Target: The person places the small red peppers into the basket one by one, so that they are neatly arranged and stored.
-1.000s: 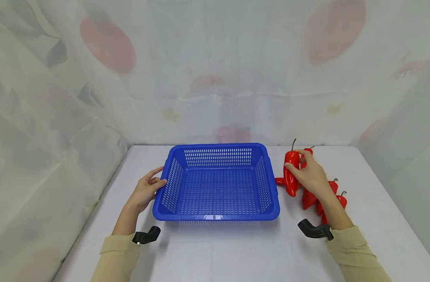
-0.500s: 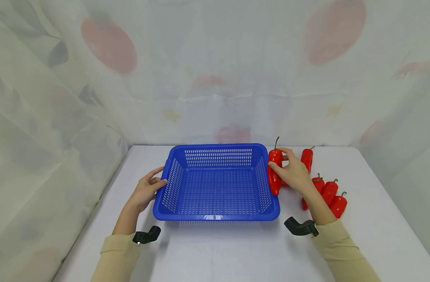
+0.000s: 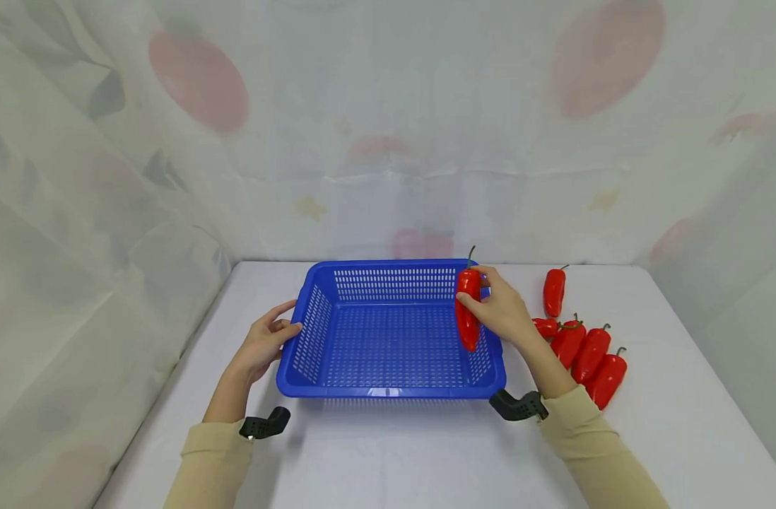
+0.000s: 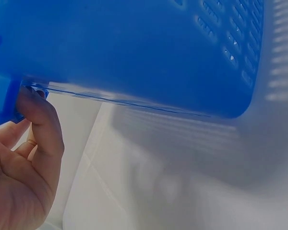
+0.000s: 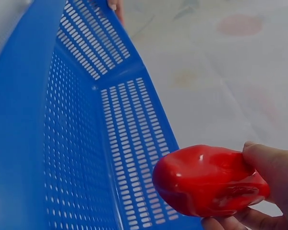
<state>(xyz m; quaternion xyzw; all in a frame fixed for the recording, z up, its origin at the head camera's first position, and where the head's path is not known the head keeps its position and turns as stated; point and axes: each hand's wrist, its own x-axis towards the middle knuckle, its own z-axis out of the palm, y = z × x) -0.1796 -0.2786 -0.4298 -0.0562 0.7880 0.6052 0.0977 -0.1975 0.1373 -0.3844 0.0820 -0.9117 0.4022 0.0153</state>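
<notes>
A blue plastic basket (image 3: 391, 392) with slotted walls stands in the middle of the head view. My left hand (image 3: 266, 341) grips its left rim, thumb on top and fingers tucked under the lip, as the left wrist view shows. In my right hand (image 3: 499, 307) is a glossy red chili pepper (image 3: 468, 311), pinched between thumb and fingers with its stem pointing up and away. It overlaps the basket's right inner wall in the head view. From the right wrist, the pepper (image 5: 201, 182) appears close to the slotted wall, its rounded tip toward the camera.
Several red peppers (image 3: 590, 353) lie bunched on the white table (image 3: 388, 459) to the right, partly behind my right forearm. Another red pepper (image 3: 554, 291) lies farther back. A patterned curtain (image 3: 375, 141) hangs behind the table and along the sides.
My right hand has carried the red pepper leftward from beside the pile, past the right rim, to over the basket. The left hand and the basket have stayed put.
</notes>
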